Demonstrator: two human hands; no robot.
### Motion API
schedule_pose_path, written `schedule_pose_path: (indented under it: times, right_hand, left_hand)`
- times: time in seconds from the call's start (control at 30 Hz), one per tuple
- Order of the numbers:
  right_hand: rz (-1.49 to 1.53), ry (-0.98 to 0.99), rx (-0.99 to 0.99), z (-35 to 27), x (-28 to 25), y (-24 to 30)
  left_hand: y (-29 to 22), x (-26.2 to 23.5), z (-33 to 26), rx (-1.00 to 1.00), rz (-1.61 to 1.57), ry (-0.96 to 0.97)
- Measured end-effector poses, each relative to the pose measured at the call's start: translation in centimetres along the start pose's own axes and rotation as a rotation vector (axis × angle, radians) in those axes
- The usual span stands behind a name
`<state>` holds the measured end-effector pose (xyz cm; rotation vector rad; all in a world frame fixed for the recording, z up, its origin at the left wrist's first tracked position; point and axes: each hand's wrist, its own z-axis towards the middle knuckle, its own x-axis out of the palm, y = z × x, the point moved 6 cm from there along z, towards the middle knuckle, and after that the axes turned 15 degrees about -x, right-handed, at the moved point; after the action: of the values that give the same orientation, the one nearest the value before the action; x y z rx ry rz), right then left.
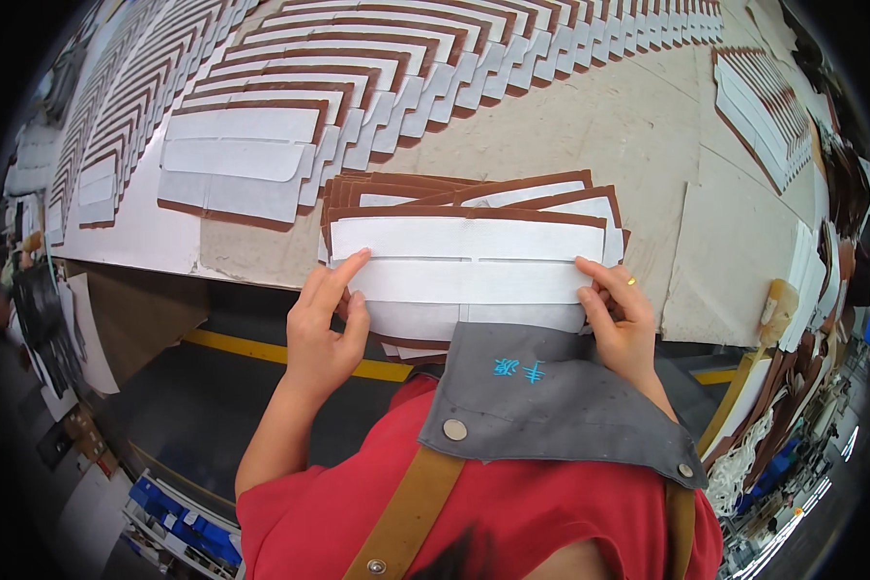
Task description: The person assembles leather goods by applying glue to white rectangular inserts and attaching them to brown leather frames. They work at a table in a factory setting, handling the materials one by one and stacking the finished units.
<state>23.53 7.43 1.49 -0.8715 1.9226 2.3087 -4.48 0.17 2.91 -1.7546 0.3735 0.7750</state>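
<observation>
A flat white panel with a brown border (536,282) lies in front of me on an uneven pile of similar pieces (551,186), its lower part reaching past the table's near edge. My left hand (325,324) grips its left side, index finger and thumb on the white face and the other fingers curled at the edge. On the opposite side my right hand (623,314), with a ring on one finger, holds the right edge between thumb and fingers. A slit crosses the panel's upper half. The bib of my grey apron (541,406) hides part of its lower edge.
Overlapping rows of brown-edged white panels (237,159) cover the table's far and left parts. A smaller fanned row (759,116) lies at the right. Brown and white sheets (807,290) are stacked by the right edge. Blue bins (179,517) stand low at left.
</observation>
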Motion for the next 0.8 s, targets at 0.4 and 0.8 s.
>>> schedule_pose_path:
  times: [0.4, 0.8]
  right_hand:
    - [-0.069, 0.032, 0.002, 0.20, -0.09, 0.18]
    - [-0.064, 0.059, -0.057, 0.74, -0.15, 0.53]
  left_hand:
    - [0.09, -0.07, 0.18, -0.109, -0.037, 0.061]
    - [-0.23, -0.11, 0.31, -0.119, 0.088, 0.072]
